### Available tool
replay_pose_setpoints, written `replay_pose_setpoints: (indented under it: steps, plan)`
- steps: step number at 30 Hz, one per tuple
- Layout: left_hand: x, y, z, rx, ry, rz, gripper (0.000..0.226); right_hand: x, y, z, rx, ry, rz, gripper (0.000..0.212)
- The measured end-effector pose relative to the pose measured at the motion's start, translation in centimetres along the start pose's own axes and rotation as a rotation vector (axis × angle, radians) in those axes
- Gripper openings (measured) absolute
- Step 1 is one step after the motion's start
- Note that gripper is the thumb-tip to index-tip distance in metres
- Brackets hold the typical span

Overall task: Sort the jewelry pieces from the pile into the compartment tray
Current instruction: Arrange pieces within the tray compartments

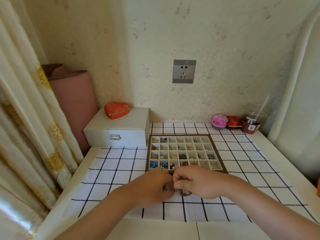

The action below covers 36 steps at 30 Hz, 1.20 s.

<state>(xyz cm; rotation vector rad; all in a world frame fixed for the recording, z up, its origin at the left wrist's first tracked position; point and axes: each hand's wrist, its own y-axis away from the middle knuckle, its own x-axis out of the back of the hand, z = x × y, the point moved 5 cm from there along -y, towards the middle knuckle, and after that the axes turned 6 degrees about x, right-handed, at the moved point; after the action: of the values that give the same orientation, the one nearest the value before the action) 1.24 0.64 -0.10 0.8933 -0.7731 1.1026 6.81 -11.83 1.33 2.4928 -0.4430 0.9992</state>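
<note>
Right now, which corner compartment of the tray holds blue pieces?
The near-left corner compartment, just beyond the left hand; the other three corners show only gold or pale contents, no blue.

Just in front of the tray (180, 135), the left hand (152, 185) and right hand (195, 183) are bare. The left forearm (107, 210) and right forearm (259, 201) are uncovered all along their visible length. The right thumb (177, 185), near the tray's front edge, has a short, rounded nail.
</note>
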Motion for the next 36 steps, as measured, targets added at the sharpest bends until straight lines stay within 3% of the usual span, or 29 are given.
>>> replay_pose_setpoints:
  steps: [4, 9, 11, 17, 25, 29, 36]
  plan:
    - [2.0, 0.1, -0.1, 0.124, 0.487, 0.019, 0.011, 1.1, -0.1, 0.1, 0.078, -0.272, 0.126, 0.016]
    - [5.8, -0.4, 0.6, 0.126, 0.749, 0.191, 0.008, 3.7, 0.4, -0.4, 0.102, -0.47, 0.25, 0.022]
    - [7.1, -0.6, 0.5, 0.146, 0.74, 0.212, 0.014, 4.6, 0.7, -0.6, 0.101, -0.528, 0.264, 0.024]
    - [9.0, -0.4, -0.3, 0.157, 0.358, 0.102, 0.009, 6.7, 1.4, 0.0, 0.04, -0.466, 0.306, 0.016]
    - [12.3, -1.0, 4.0, -0.083, 0.783, 0.37, 0.017, 6.3, 1.1, -1.7, 0.092, -0.325, 0.277, 0.038]
    - [14.3, -2.3, 6.6, -0.172, 0.868, 0.492, 0.016, 7.3, 0.9, -2.3, 0.119, -0.345, 0.287, 0.015]
    - [17.1, -5.5, 6.3, -0.121, 0.923, 0.738, 0.015, 12.5, 1.2, 3.2, -0.036, -0.221, 0.61, 0.018]
